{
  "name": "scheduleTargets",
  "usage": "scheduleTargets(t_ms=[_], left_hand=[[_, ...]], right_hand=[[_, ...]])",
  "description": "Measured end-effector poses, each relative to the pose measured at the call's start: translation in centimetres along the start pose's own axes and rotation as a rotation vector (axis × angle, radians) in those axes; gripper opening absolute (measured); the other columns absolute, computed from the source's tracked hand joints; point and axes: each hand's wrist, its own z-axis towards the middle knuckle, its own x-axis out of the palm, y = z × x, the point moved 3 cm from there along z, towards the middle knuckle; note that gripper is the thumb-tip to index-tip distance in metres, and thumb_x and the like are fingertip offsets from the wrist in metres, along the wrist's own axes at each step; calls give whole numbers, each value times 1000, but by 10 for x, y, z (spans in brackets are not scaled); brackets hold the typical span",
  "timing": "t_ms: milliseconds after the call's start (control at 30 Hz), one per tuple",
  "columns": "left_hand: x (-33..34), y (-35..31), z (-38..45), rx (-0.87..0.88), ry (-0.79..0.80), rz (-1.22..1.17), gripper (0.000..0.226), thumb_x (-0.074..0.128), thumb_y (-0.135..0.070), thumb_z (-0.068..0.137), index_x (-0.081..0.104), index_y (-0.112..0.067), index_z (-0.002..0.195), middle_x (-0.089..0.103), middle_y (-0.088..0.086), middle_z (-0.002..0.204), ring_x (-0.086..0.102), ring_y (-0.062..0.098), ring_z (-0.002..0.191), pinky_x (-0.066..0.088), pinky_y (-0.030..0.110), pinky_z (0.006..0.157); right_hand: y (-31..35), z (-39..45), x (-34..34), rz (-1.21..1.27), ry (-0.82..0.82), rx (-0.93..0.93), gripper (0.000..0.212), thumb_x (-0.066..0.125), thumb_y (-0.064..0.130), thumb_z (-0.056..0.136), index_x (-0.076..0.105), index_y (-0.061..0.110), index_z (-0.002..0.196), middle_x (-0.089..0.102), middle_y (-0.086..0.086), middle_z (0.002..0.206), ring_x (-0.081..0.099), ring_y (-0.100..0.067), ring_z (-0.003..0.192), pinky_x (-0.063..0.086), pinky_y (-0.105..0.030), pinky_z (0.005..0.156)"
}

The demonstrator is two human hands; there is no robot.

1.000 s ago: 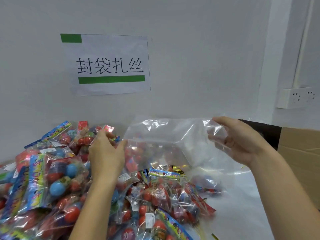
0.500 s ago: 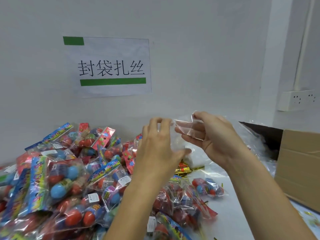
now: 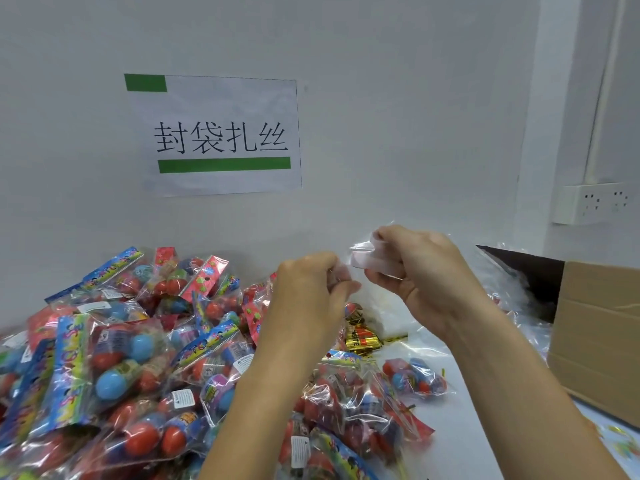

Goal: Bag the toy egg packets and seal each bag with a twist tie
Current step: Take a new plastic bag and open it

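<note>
A packet pile is crowding the table's left and centre; a box is blocking the right (only a bare strip between is lying passable).

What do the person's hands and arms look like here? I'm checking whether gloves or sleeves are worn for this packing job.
Both the left hand and the right hand are bare, with no gloves. No rings, watch or wristband show. Both forearms are uncovered down to the bottom edge of the picture, so no sleeve is in view.
</note>
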Motion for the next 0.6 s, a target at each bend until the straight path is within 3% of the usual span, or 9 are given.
scheduleTargets(t_ms=[133,233,333,433,500,600], left_hand=[[-1,-2,0,5,60,-86,17,70,-15,91,74,-13,74,68,-5,62,61,4,58,43,10,55],[-3,-1,0,-55,120,-194,22,62,-18,96,72,-13,77,71,-3,67,64,9,59,53,25,60],[-6,-2,-1,-94,120,-304,21,62,-16,97,69,-14,78,74,-4,70,68,10,58,50,18,55],[-9,-1,0,-180,46,-411,17,66,-17,95,67,-11,79,75,-2,67,70,14,54,53,22,53],[-9,2,0,-251,-35,-451,23,72,-23,90,66,-10,72,72,-1,60,69,13,50,53,23,52],[-10,10,-3,-305,-126,-413,44,74,-35,87,60,-13,52,66,2,50,59,9,39,43,17,46]], right_hand=[[-1,-2,4,-27,20,-3,16,58,12,96,68,6,85,76,-17,92,75,-24,84,56,-23,60],[1,-2,2,-28,-14,-17,21,60,12,97,70,7,80,75,-12,83,73,-22,79,55,-22,58],[1,-2,2,-42,-19,-38,26,59,14,97,70,10,74,72,-5,74,71,-18,74,55,-22,58],[3,-3,4,5,35,-13,25,53,25,100,67,7,89,76,-9,84,75,-19,75,55,-24,59],[4,-3,5,-31,61,4,35,47,34,103,64,5,95,77,-9,83,75,-18,75,54,-27,65],[2,-1,3,-198,94,13,48,42,44,104,73,8,94,78,-7,85,71,-16,74,54,-30,71]])
